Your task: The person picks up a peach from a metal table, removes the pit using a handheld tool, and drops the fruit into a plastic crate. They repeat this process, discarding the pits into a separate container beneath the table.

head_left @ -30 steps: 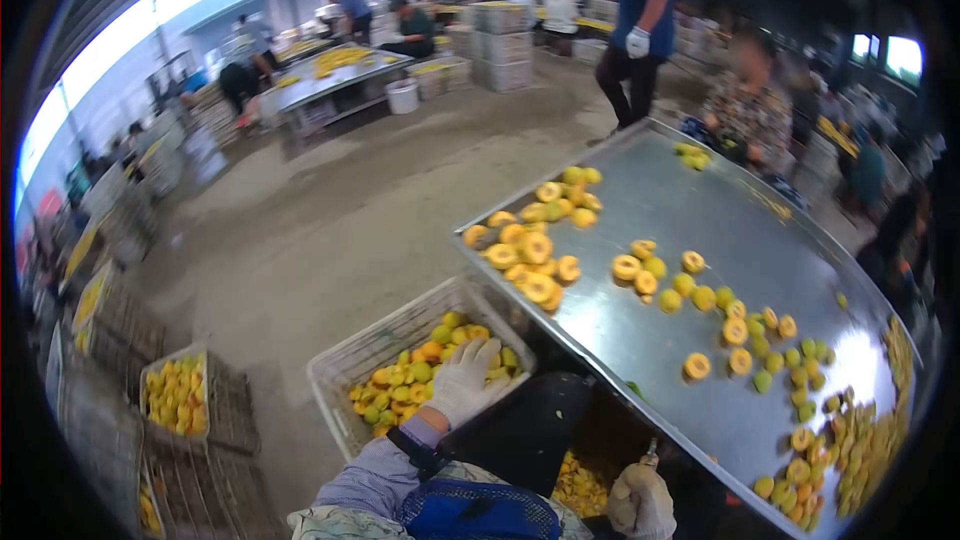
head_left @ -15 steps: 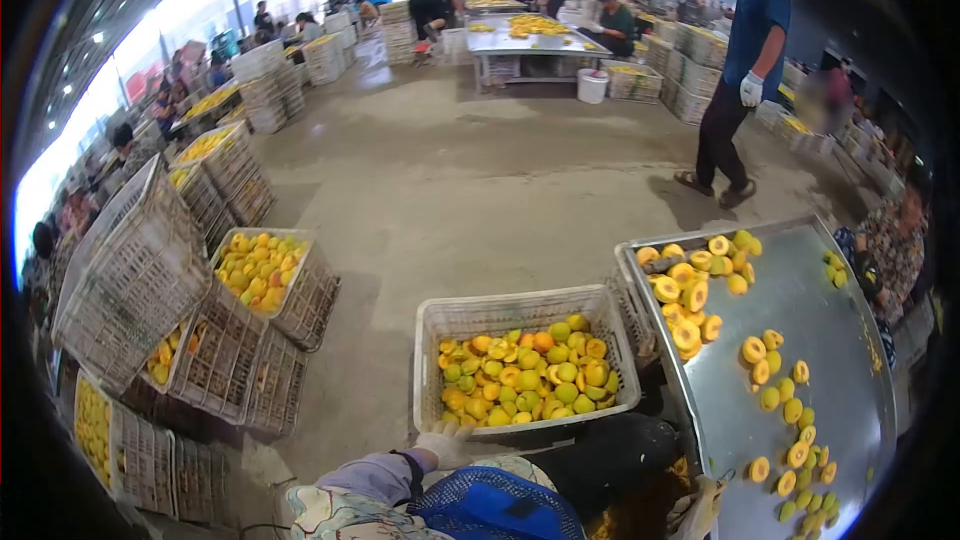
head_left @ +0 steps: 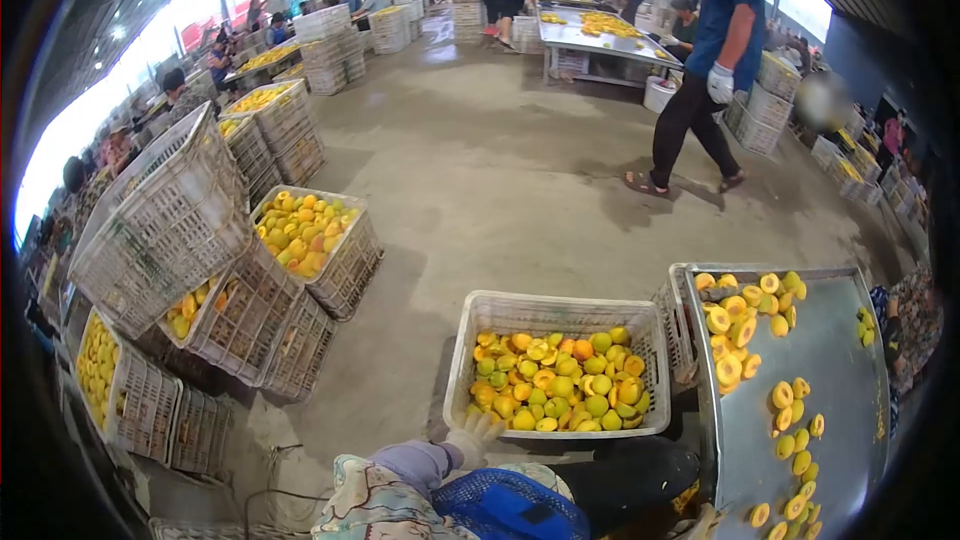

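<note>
A white plastic crate (head_left: 560,302) full of yellow-green peaches, some of them cut in half, stands on the floor right before me. My left hand (head_left: 472,438), in a pale glove, is at its near left corner with fingers stretched toward the rim. Whether they touch it is hard to tell. My right hand (head_left: 704,522) shows only in part at the bottom edge, beside the metal table (head_left: 840,390), its fingers hidden. Peach halves (head_left: 735,325) lie on that table in a pile and a loose line. A blue mesh piece (head_left: 510,508) covers my lap.
Stacked crates (head_left: 165,230) of peaches rise on the left, one tilted on top. A person (head_left: 715,60) in a blue shirt and white glove walks across the concrete floor (head_left: 480,190). Farther back are another metal table (head_left: 600,35), more crates and several workers.
My view has turned left, so the crates and table sit farther right in frame. The walking person has stepped leftward past the far table's side. My left hand stays by the crate corner.
</note>
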Action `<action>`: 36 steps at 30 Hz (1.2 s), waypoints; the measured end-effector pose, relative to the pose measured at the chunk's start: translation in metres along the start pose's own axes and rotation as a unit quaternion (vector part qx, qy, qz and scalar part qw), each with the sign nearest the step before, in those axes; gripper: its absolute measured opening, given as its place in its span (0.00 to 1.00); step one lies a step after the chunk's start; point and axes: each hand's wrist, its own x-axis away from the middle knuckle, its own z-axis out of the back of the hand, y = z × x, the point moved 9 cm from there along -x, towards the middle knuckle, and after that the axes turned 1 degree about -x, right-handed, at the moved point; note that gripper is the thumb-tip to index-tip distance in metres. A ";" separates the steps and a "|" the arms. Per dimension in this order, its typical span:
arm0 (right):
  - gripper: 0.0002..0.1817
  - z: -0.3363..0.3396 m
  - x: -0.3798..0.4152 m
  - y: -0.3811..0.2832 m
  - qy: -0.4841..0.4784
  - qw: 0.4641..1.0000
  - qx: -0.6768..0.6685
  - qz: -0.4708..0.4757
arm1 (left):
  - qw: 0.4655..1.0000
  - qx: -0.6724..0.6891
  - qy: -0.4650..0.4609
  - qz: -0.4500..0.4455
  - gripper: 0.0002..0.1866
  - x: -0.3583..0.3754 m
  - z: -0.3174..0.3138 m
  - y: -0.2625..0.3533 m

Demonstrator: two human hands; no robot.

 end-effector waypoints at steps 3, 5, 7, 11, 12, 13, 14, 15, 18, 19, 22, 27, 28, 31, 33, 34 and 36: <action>0.12 -0.002 -0.009 -0.010 -0.015 1.000 0.012 0.012 | 1.000 0.011 -0.023 -0.003 0.54 0.001 -0.004 -0.001; 0.13 -0.010 -0.005 -0.018 -0.023 0.999 0.019 0.019 | 0.998 0.029 0.054 -0.029 0.55 -0.001 -0.002 0.000; 0.13 -0.015 0.000 -0.026 -0.026 0.999 0.023 0.025 | 0.998 0.023 0.056 -0.023 0.55 -0.001 -0.004 0.000; 0.15 -0.013 -0.003 -0.031 -0.024 0.999 0.026 0.032 | 0.999 0.004 0.046 -0.028 0.57 0.001 0.004 0.001; 0.15 -0.010 -0.007 -0.029 -0.023 0.999 0.026 0.033 | 0.998 0.004 0.047 -0.028 0.57 0.002 0.009 0.003; 0.15 -0.007 -0.010 -0.026 -0.022 0.999 0.027 0.035 | 0.999 -0.003 0.029 -0.026 0.57 0.004 0.012 0.004; 0.16 -0.004 -0.013 -0.023 -0.022 0.999 0.027 0.036 | 1.000 -0.009 0.011 -0.024 0.57 0.005 0.012 0.005; 0.16 -0.002 -0.017 -0.020 -0.023 0.999 0.028 0.037 | 1.000 -0.010 0.012 -0.023 0.57 0.004 0.013 0.004; 0.17 -0.002 -0.020 -0.018 -0.029 0.998 0.034 0.042 | 0.999 -0.007 0.017 -0.026 0.56 0.005 0.014 0.004; 0.18 -0.002 -0.021 -0.015 -0.033 0.998 0.037 0.045 | 1.000 -0.005 0.006 -0.024 0.56 0.005 0.014 0.005; 0.19 -0.003 -0.025 -0.011 -0.046 0.996 0.047 0.054 | 0.999 0.026 -0.027 -0.013 0.55 0.004 0.016 0.004; 0.21 -0.003 -0.020 -0.021 -0.051 0.995 0.056 0.070 | 0.998 0.043 -0.031 -0.021 0.55 0.000 0.009 0.004; 0.21 -0.002 -0.017 -0.022 -0.048 0.995 0.055 0.071 | 0.999 0.045 -0.019 -0.022 0.55 0.000 0.010 0.003; 0.22 0.001 -0.019 -0.018 -0.037 0.995 0.050 0.073 | 0.999 0.040 0.015 -0.032 0.55 -0.001 0.005 0.002; 0.23 0.001 -0.020 -0.016 -0.031 0.996 0.049 0.075 | 0.998 0.035 0.037 -0.039 0.55 -0.002 0.005 0.002; 0.23 0.003 -0.021 -0.016 -0.028 0.996 0.048 0.076 | 0.999 0.016 0.027 -0.037 0.54 -0.004 0.003 0.001; 0.24 0.007 -0.022 -0.016 -0.022 0.996 0.048 0.078 | 0.999 -0.006 0.018 -0.038 0.53 -0.005 0.002 0.002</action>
